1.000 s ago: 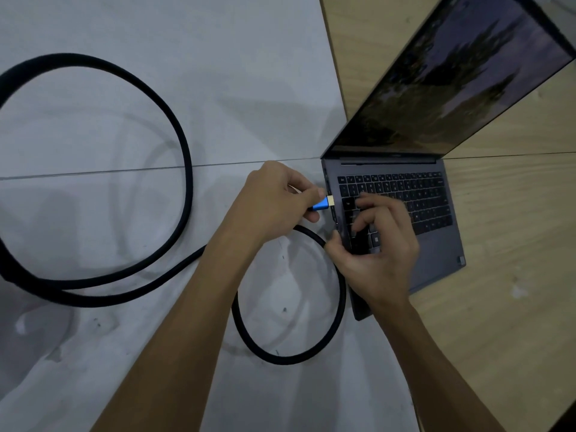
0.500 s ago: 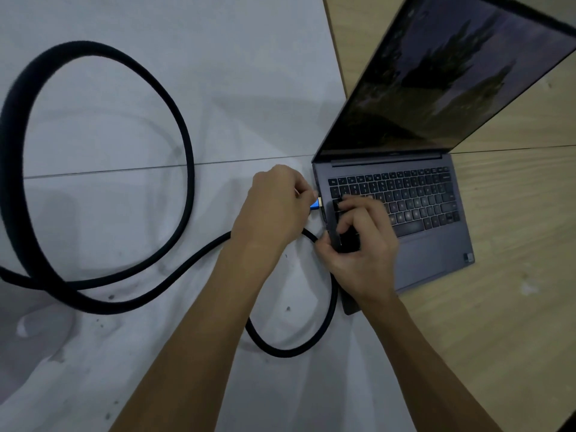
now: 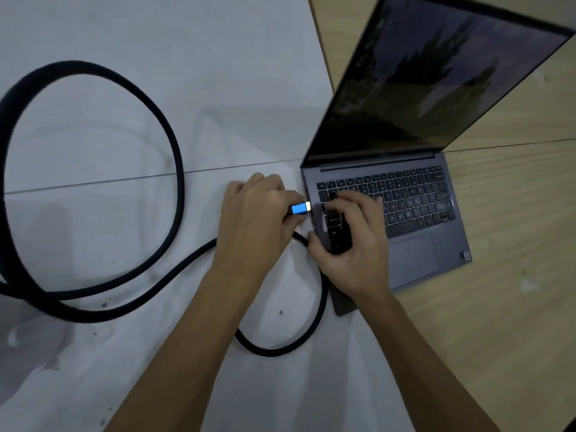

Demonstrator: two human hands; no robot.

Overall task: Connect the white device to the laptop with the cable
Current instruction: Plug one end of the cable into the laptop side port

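Note:
An open grey laptop (image 3: 417, 254) sits at the right, its lid raised and screen dim. My left hand (image 3: 255, 219) pinches the blue plug (image 3: 300, 208) of a thick black braided cable (image 3: 174, 145). The plug's metal tip points at the laptop's left edge and sits right against it; whether it is in a port I cannot tell. My right hand (image 3: 355, 244) rests on the left part of the keyboard, thumb hooked over the laptop's left edge. The cable loops widely across the white surface to the left. No white device is in view.
The laptop straddles the seam between a white tabletop (image 3: 156, 42) on the left and a light wooden tabletop (image 3: 498, 322) on the right. A cable loop (image 3: 280, 350) lies just in front of my hands, passing under the laptop's near left corner.
My view has shifted slightly. The blue plug has stayed close to the laptop's left edge, and my right hand has kept its hold on the keyboard's left side.

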